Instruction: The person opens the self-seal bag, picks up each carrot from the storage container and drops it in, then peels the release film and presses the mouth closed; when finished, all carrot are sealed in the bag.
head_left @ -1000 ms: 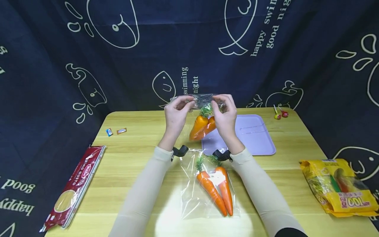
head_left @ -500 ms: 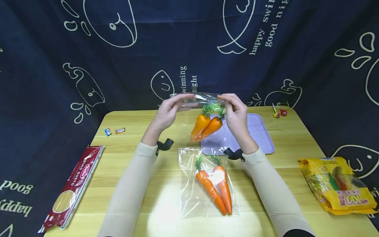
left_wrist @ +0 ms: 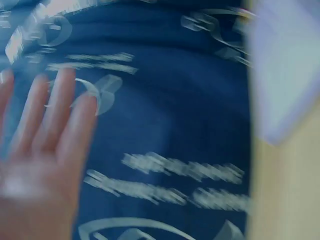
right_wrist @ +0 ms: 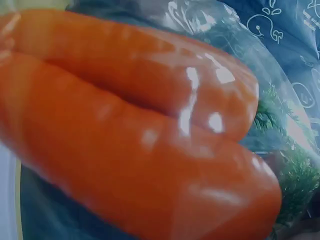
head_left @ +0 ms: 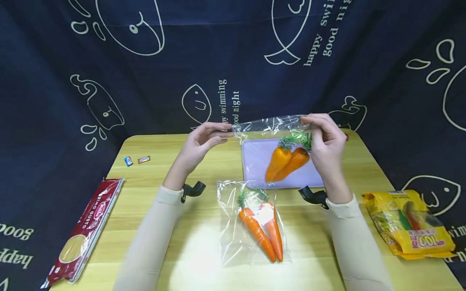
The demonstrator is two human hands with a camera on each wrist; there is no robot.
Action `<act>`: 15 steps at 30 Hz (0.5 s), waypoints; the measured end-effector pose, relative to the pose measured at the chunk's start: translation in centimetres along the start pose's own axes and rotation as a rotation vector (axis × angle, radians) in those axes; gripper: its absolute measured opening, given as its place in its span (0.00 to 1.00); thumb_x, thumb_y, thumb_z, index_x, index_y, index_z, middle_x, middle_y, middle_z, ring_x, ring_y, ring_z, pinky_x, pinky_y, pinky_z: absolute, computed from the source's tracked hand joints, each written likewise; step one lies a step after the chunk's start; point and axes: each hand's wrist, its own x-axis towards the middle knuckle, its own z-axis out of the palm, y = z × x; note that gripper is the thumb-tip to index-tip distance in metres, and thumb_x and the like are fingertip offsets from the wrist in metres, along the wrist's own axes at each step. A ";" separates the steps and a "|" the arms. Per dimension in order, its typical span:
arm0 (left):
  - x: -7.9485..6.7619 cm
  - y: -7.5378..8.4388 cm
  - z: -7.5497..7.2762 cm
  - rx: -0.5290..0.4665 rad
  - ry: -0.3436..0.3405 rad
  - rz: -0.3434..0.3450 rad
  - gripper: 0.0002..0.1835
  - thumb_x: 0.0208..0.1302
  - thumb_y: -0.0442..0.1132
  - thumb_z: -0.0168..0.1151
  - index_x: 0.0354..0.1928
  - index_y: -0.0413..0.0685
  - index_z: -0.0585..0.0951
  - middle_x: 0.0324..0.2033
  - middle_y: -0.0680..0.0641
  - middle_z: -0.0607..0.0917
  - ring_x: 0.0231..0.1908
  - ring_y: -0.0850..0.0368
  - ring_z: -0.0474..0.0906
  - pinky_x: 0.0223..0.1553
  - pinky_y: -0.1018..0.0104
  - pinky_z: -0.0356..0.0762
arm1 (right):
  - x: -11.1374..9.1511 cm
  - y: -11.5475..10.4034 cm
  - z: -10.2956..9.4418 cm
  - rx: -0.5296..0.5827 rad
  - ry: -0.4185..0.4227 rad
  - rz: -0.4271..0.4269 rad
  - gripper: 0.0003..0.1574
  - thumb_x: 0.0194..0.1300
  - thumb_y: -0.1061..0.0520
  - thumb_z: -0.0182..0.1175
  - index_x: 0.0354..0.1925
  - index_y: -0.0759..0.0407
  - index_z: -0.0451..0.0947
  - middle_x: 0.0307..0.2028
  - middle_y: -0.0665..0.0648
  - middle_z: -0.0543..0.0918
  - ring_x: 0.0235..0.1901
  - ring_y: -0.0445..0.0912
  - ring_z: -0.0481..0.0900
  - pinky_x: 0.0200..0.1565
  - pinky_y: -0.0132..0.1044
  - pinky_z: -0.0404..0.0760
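My right hand (head_left: 329, 147) pinches the top edge of a clear plastic bag (head_left: 271, 124), which hangs over the tray. Two stubby orange carrots (head_left: 287, 163) with green tops lie inside it, and they fill much of the right wrist view as glossy carrots (right_wrist: 140, 115) behind the film. Beside the bag's left top corner, my left hand (head_left: 204, 144) has its fingers straight. The left wrist view shows that hand (left_wrist: 45, 145) with fingers extended and nothing in it. Nearer on the table lies a second clear bag (head_left: 229, 238) with two long carrots (head_left: 257, 232).
A lilac tray (head_left: 255, 178) stands behind the flat bag on the wooden table (head_left: 156, 226). Two small wrapped candies (head_left: 143, 159) and a red spaghetti pack (head_left: 85, 234) are at left. A yellow snack bag (head_left: 411, 224) is at right. A patterned dark curtain (head_left: 218, 48) hangs behind.
Both hands held the hanging bag's top edge earlier. My left hand has let go and moved slightly left; my right hand has carried the bag to the right, over the tray.
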 end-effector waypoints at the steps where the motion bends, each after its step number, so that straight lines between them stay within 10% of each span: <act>1: -1.0 -0.9 -0.1 0.040 0.034 -0.054 0.18 0.72 0.38 0.59 0.62 0.49 0.75 0.63 0.45 0.78 0.58 0.44 0.80 0.60 0.52 0.80 | -0.2 -0.4 -0.8 -0.014 -0.004 0.014 0.14 0.70 0.75 0.48 0.39 0.79 0.83 0.38 0.58 0.85 0.41 0.46 0.81 0.45 0.28 0.81; 7: -7.5 -6.0 1.1 0.348 -0.013 -0.456 0.28 0.69 0.49 0.63 0.68 0.59 0.69 0.60 0.43 0.79 0.50 0.47 0.83 0.44 0.55 0.87 | -2.2 -0.6 -5.6 0.028 -0.013 0.288 0.13 0.72 0.69 0.53 0.45 0.77 0.82 0.43 0.57 0.85 0.43 0.45 0.79 0.43 0.25 0.80; 15: -9.7 -7.4 2.9 0.153 0.083 -0.587 0.26 0.64 0.31 0.65 0.63 0.51 0.73 0.43 0.40 0.84 0.28 0.51 0.84 0.27 0.58 0.86 | -7.0 5.5 -7.8 0.035 -0.224 0.860 0.18 0.75 0.62 0.52 0.58 0.68 0.77 0.49 0.47 0.80 0.41 0.37 0.76 0.38 0.21 0.81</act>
